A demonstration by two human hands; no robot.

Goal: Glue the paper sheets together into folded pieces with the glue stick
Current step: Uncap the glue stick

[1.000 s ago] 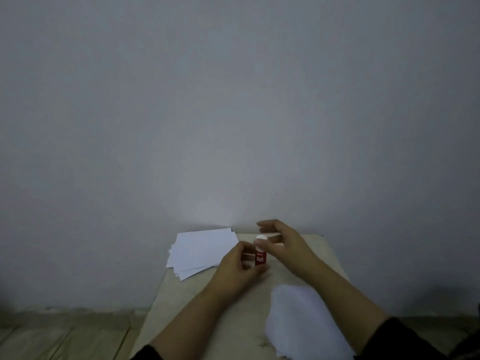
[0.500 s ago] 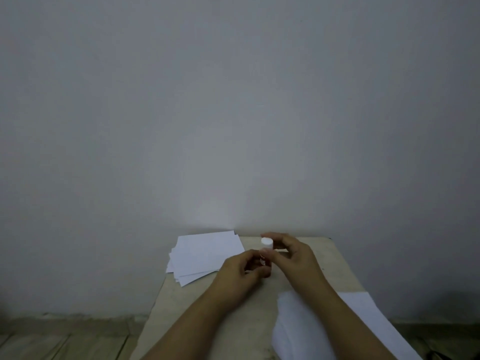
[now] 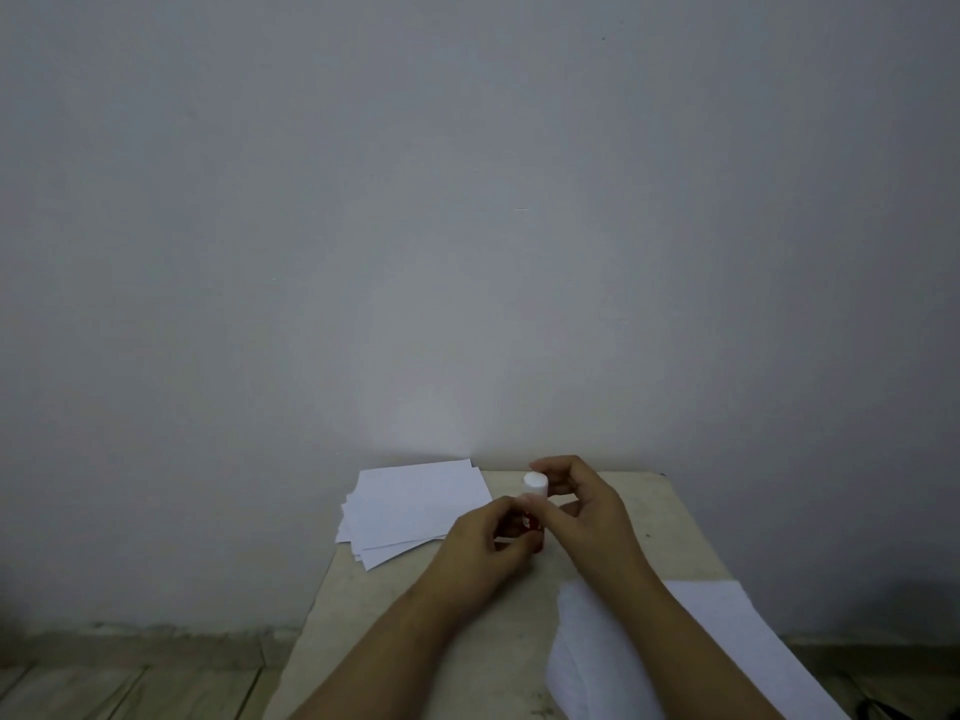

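Both hands still gripping glue stick (image 3: 535, 504), left hand (image 3: 488, 537) low, right hand (image 3: 582, 506) nearer cap

Red glue stick (image 3: 535, 504) with white cap standing upright mid-table; loose white paper stack (image 3: 415, 506) lying left; another white sheet (image 3: 727, 646) lying near right.

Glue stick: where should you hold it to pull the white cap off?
Hold the red body of the glue stick low, from the left, as the left hand does. It stands upright, so the white cap is free on top; the right hand pinches it from the right.
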